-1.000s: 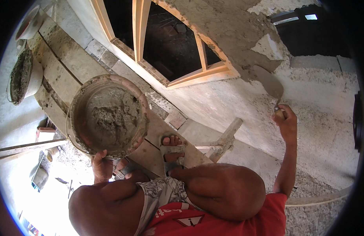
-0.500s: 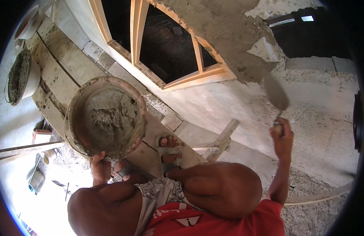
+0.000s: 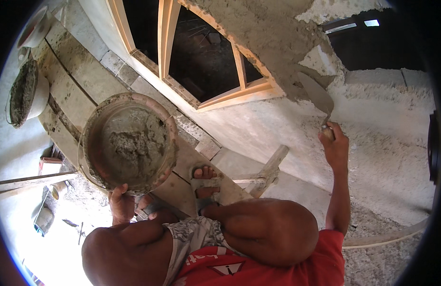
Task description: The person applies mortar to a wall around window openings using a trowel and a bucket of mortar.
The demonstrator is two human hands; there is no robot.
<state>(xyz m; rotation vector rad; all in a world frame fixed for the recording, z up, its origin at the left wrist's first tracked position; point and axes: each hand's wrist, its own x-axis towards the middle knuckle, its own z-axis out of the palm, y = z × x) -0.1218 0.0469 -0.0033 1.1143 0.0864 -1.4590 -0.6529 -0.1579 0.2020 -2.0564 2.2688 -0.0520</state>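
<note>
- Bucket [image 3: 93,145], x1: round, brownish inside, rim smeared; landmark for the rest. Left of ctr, in front of the person; whether it sits on the planks or is held clear, can't tell.
- Mortar [image 3: 134,145], grey, 1 lot: in bucket, lumpy in mid., thin smear up the sides.
- L hand [image 3: 121,202]: at near edge of bucket, fingers closed on its rim, thumb uppermost.
- R hand [image 3: 337,145]: well to right of bucket, arm outstretched; fingers wrapped round the trowel handle.
- Trowel [image 3: 317,93], x1: well right of bucket, blade pointing away from the person, at lower edge of the wet patch; exact contact can't be told.
- Wet patch [image 3: 273,43], grey: on wall, beyond & right of bucket.
- Window frame [image 3: 167,43], bare wood: beyond bucket, slightly right.
- Planks [image 3: 72,62], mortar-spotted: run past bucket, far left to near right.
- White bucket [image 3: 42,97], mortar-filled: left of bucket, apart.
- R foot [image 3: 208,191], sandalled: on planks, just right of bucket.
- Timber brace [image 3: 273,167]: right of bucket, past R foot.
</note>
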